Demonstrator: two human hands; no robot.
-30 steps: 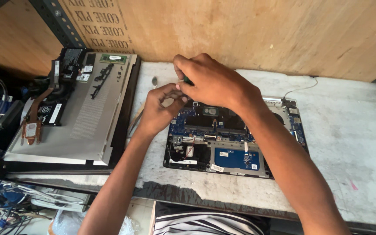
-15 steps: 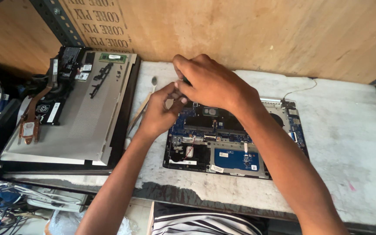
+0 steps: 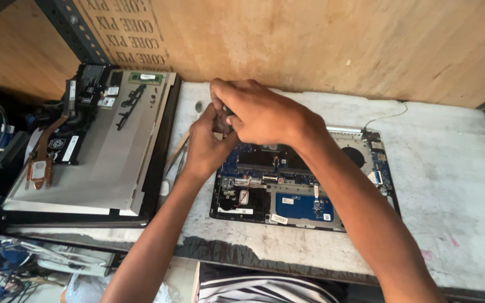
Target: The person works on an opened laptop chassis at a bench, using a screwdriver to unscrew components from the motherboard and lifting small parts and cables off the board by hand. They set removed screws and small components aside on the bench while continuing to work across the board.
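Nearest the body: opened laptop base w/ blue circuit board and dark plastic frame (image 3: 287, 193) is lying flat on the worn grey-white bench top (image 3: 456, 185), front edge toward the person, prob. so the internals are facing up for access.

Left hand (image 3: 206, 146) is coming in from below at the base's upper-left corner, fingers curling inward; seems to be pinching sth small, but what it is — cannot tell, hidden by the other hand. Right hand (image 3: 259, 112) is lying over the left from the right, fingers bent down around the same spot; closed on what, if anything, can't tell. Both meeting at that corner, likely one bracing, one working.

Board: blue areas, silver shields, round cut-out at right.

Left of the hands: grey laptop cover panel (image 3: 91, 157), w/ loose parts on top. Farther left: copper heat pipe w/ black fan (image 3: 51, 140). Beyond the hands: plywood back wall (image 3: 310, 39).
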